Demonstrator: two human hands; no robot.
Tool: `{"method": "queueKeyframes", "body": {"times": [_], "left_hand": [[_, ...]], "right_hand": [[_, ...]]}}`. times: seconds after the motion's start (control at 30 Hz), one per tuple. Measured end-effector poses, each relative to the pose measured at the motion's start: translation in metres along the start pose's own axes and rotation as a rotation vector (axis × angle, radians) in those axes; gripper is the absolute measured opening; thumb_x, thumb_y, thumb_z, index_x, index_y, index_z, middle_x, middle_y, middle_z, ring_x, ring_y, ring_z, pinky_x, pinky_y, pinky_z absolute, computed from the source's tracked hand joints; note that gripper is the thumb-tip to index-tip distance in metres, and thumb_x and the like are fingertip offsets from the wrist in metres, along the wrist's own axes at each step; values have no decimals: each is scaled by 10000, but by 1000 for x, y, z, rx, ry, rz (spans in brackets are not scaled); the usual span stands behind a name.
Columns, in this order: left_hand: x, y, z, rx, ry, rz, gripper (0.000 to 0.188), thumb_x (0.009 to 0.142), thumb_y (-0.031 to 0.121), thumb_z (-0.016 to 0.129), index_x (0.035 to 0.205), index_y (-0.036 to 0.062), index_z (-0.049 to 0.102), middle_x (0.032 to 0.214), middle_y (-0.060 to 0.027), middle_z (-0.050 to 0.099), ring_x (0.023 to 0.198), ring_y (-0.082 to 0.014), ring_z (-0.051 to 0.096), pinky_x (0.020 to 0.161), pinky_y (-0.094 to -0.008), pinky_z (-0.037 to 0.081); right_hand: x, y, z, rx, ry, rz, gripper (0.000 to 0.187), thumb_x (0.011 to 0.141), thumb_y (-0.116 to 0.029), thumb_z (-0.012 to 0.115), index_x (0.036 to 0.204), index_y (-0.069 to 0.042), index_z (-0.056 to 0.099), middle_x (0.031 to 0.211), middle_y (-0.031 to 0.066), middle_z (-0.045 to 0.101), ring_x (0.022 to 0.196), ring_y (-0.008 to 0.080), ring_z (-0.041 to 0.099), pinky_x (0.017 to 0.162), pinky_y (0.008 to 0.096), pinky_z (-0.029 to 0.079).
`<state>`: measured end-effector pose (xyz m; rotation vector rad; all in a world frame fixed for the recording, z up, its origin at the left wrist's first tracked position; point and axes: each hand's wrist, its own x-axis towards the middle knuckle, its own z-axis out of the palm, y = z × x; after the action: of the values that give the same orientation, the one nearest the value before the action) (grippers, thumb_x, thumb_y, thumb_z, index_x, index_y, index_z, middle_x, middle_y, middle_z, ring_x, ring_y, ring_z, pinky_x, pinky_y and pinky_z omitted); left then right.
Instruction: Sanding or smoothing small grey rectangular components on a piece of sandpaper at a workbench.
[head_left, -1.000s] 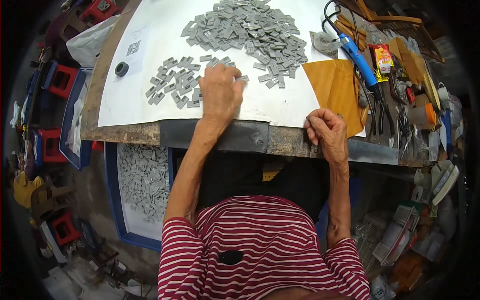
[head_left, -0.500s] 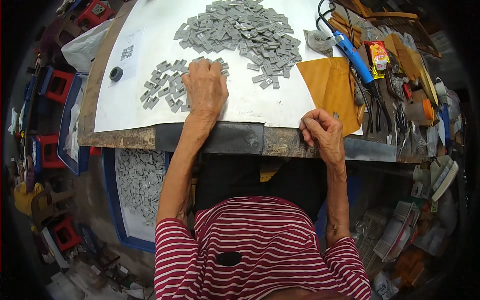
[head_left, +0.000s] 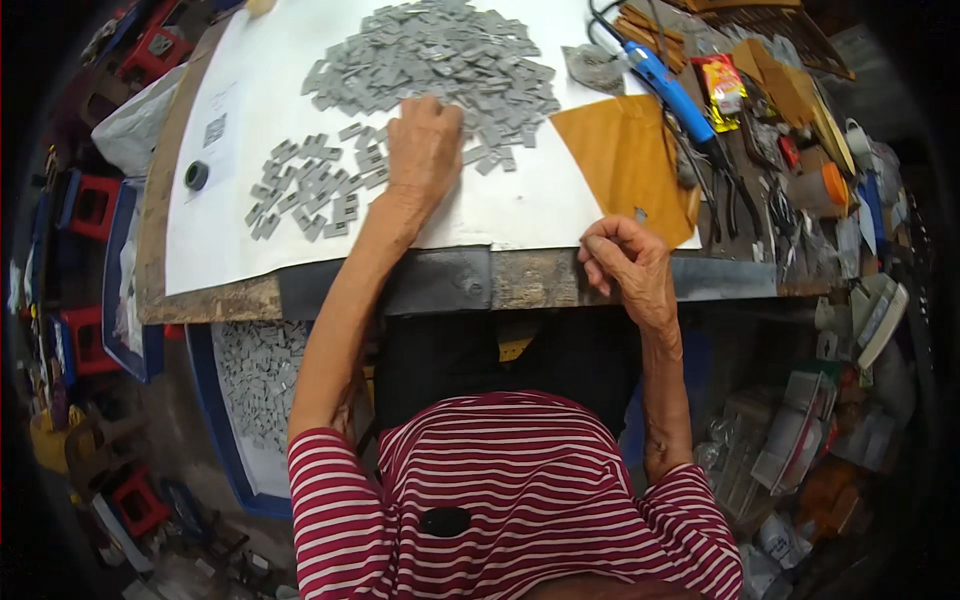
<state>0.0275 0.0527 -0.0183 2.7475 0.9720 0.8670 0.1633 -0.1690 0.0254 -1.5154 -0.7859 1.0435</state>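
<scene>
My left hand point(head_left: 425, 150) reaches over the white sheet point(head_left: 500, 218), at the near side of a large heap of small grey rectangular pieces point(head_left: 420, 55). Its fingers curl downward and their tips are hidden, so whether it grips a piece cannot be seen. To its left lies a looser spread of the same grey pieces point(head_left: 312, 185). By the table's front edge, my right hand point(head_left: 635, 265) is closed, thumb against curled fingers. Anything pinched there is too small or hidden to make out.
A brown envelope point(head_left: 625, 150) lies right of the heap, beside a blue cylindrical tool point(head_left: 670, 90) with a cord and black-handled pliers point(head_left: 740, 205). A dark ring-shaped roll point(head_left: 196, 176) sits at left. Below the table, a blue-rimmed tray point(head_left: 215, 430) holds more grey pieces.
My left hand has moved right across the sheet, off the loose spread and toward the large heap. My right hand stays closed near the front edge. The whole view has shifted a little.
</scene>
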Motion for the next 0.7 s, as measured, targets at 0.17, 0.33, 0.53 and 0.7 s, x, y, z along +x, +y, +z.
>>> {"method": "queueKeyframes", "body": {"times": [0.17, 0.33, 0.53, 0.7], "left_hand": [[-3, -9, 0, -90, 6, 38, 108, 668, 86, 639, 741, 76, 561, 811, -95, 520, 834, -296, 492, 663, -417, 405], [-10, -5, -10, -131, 10, 46, 81, 687, 69, 630, 728, 63, 561, 753, -89, 547, 765, -282, 519, 658, -401, 407], [-19, 22, -34, -251, 31, -65, 57, 737, 9, 578, 784, 20, 548, 682, -158, 580, 619, -329, 563, 591, -389, 435], [-36, 36, -42, -331, 145, -19, 111, 753, -10, 589, 855, 25, 565, 757, -140, 599, 694, -305, 582, 621, -371, 446]], "right_hand": [[-12, -13, -11, 0, 38, -37, 94, 851, -62, 528, 838, 24, 563, 703, 49, 576, 526, 60, 501, 425, 176, 375], [-8, -15, -37, -32, 283, -160, 84, 839, -45, 531, 840, 33, 560, 666, 33, 564, 524, 54, 498, 431, 184, 368], [11, 13, -72, -356, 456, -248, 101, 828, -51, 546, 843, 46, 571, 638, 9, 537, 516, 54, 486, 464, 194, 372], [18, 24, -79, -682, 379, -376, 111, 820, -59, 566, 857, 42, 592, 728, 9, 553, 614, 51, 506, 529, 207, 404]]}}
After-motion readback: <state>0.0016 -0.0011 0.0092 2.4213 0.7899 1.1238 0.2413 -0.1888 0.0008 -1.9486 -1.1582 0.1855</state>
